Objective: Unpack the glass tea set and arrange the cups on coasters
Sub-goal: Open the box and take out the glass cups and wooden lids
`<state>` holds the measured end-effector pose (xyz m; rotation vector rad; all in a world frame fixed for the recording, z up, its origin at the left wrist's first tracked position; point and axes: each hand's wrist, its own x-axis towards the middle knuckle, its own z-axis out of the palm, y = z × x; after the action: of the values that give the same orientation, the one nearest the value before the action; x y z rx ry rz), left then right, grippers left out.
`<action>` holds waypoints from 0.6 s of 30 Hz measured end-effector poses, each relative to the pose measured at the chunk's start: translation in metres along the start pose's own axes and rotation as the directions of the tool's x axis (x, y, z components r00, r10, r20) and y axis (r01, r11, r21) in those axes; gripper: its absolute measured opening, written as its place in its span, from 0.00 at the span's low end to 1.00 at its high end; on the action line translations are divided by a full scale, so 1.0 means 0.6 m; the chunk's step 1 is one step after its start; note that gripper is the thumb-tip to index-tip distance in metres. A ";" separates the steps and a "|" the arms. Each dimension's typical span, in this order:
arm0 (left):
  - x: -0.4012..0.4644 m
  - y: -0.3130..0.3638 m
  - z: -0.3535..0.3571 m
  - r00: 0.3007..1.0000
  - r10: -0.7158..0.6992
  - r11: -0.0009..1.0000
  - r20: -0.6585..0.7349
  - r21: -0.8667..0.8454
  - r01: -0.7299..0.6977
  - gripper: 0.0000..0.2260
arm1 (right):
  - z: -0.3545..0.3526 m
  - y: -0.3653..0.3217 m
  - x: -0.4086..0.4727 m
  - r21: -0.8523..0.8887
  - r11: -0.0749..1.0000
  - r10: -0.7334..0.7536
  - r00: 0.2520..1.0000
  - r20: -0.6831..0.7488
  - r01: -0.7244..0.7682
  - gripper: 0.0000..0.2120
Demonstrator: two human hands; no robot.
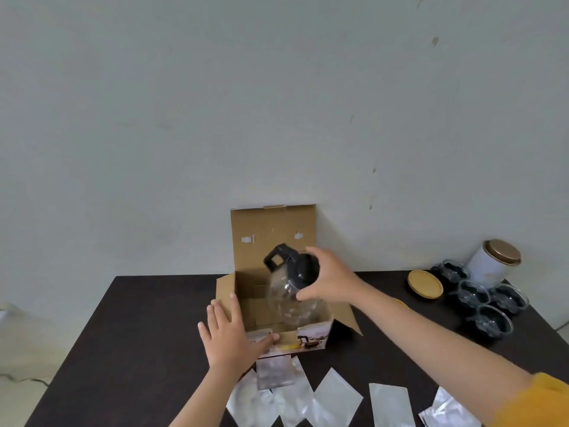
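Note:
An open cardboard box (246, 309) stands on the dark table (138, 334), its lid flap upright against the wall. My right hand (329, 277) grips a clear glass teapot (292, 300) by its black lid, tilted, half above the box; its black handle points up and left. My left hand (229, 332) rests flat on the box's front left corner, fingers spread. Several glass cups (480, 295) sit grouped at the right of the table. A round wooden coaster (425, 284) lies just left of them.
A white canister with a bronze lid (492, 263) stands at the back right against the wall. Several silvery foil pouches (335, 396) lie scattered along the table's near edge in front of the box. The grey wall rises right behind the table.

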<state>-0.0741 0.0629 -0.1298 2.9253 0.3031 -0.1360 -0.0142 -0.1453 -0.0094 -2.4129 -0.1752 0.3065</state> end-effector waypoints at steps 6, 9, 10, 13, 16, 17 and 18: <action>0.022 -0.058 -0.025 0.999 -0.052 0.996 0.012 0.074 0.051 0.59 | -0.110 0.048 -0.042 0.107 0.992 0.079 0.983 -0.168 -0.062 0.58; 0.036 -0.083 -0.041 0.997 -0.072 0.994 0.033 0.090 0.069 0.59 | -0.117 0.090 -0.034 0.096 0.987 0.148 0.972 -0.181 -0.132 0.54; 0.041 -0.087 -0.047 0.996 -0.077 0.993 0.046 0.091 0.073 0.60 | -0.113 0.106 -0.029 0.080 0.983 0.175 0.969 -0.176 -0.163 0.53; 0.057 -0.090 -0.062 0.993 -0.074 0.992 0.095 0.111 0.064 0.60 | -0.090 0.143 -0.011 0.024 0.967 0.255 0.954 -0.155 -0.255 0.52; 0.069 -0.085 -0.061 0.983 -0.074 0.996 0.168 0.057 0.065 0.61 | -0.064 0.170 0.005 0.014 0.946 0.324 0.938 -0.121 -0.325 0.52; 0.072 -0.084 -0.059 0.980 -0.078 0.997 0.184 0.031 0.073 0.62 | -0.056 0.176 0.011 0.013 0.941 0.338 0.934 -0.114 -0.339 0.52; 0.074 -0.084 -0.057 0.978 -0.080 0.997 0.194 0.020 0.078 0.62 | -0.049 0.181 0.017 0.016 0.936 0.351 0.930 -0.108 -0.351 0.53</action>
<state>-0.0389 0.1269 -0.1107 2.8825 0.3875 -0.4343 0.0083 -0.2438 -0.0608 -2.4504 0.3110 0.3322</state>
